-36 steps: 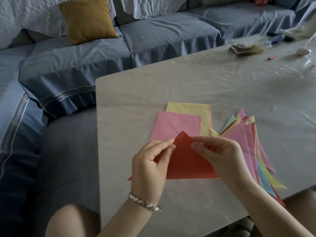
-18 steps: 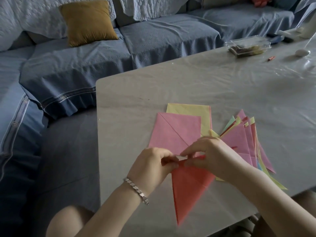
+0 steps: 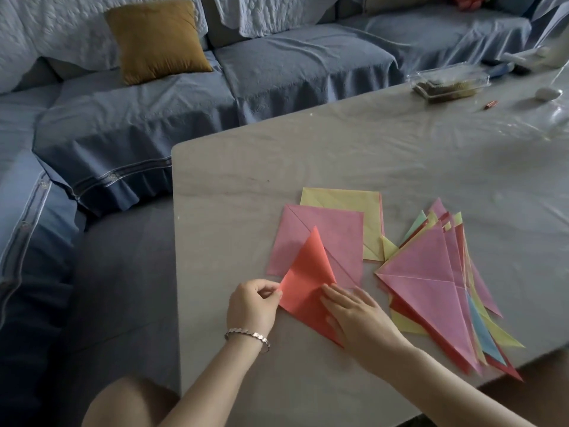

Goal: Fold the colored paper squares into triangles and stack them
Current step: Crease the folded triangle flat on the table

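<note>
L hand (image 3: 252, 306) pinches 1 red paper (image 3: 303, 282), R hand (image 3: 357, 318) presses it.

One wide-angle view sits on the person's head at the table's (image 3: 277, 167) near side. It faces forward and steeply down, near enough that the left hand (image 3: 252, 306) and right hand (image 3: 357, 315) reach in from the bottom edge. Beyond the table's far and left edges, a sofa (image 3: 292, 72) fills the upper frame.
</note>
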A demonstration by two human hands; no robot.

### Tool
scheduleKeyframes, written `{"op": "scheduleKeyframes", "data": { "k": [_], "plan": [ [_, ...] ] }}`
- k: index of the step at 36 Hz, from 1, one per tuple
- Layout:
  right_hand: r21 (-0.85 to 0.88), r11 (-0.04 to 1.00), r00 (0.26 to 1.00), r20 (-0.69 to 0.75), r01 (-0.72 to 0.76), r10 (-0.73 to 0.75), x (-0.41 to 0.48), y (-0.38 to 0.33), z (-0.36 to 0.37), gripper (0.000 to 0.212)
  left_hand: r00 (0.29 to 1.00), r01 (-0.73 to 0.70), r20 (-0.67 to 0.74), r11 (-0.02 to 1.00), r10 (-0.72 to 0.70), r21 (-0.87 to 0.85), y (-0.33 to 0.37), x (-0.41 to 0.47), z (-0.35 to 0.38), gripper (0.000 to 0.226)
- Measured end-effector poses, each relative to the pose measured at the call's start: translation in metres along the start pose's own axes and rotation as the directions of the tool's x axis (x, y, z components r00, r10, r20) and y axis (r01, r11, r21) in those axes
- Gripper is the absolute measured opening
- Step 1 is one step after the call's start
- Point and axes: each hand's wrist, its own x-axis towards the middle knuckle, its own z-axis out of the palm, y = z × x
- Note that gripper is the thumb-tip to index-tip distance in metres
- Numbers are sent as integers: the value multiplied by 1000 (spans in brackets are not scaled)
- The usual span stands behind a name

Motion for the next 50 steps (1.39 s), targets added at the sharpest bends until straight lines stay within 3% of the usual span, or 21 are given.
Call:
{"op": "scheduleKeyframes", "data": {
  "k": [5,8,11,13,16,19,28,33,38,50],
  "plan": [
    [-137,986,989,-129,-94,76,13,13,0,41,1000,9,10,1000,-9,2,-5,2,2,10],
    [-215,972,980,-191,-100,58,30,19,2,26,1000,21,17,1000,-21,-19,-8,4,2,10],
    [-231,969,979,-198,-86,40,51,24,1,43,1000,25,16,999,-25,-27,-10,5,2,12],
    [-230,970,980,-194,-79,34,63,25,-4,40,999,38,21,998,-37,-42,-11,5,2,11],
    [-179,982,994,-99,-60,43,81,24,-10,34,998,51,26,997,-49,-51,-12,5,2,8],
    [-194,979,998,10,-63,66,97,28,-15,44,998,52,28,996,-50,-68,-13,4,3,8],
    [-162,986,992,117,-28,48,117,42,-29,45,999,50,24,995,-48,-88,-13,2,4,7],
    [-145,989,957,287,1,41,106,59,-35,71,999,33,2,996,-33,-89,-12,1,5,8],
    [-191,979,937,351,76,-4,82,63,-38,94,1000,6,-10,997,-6,-71,-13,2,5,8],
    [-150,978,907,415,145,-71,31,49,-38,110,999,-20,-29,998,18,-54,-18,4,8,10]
  ]
}}
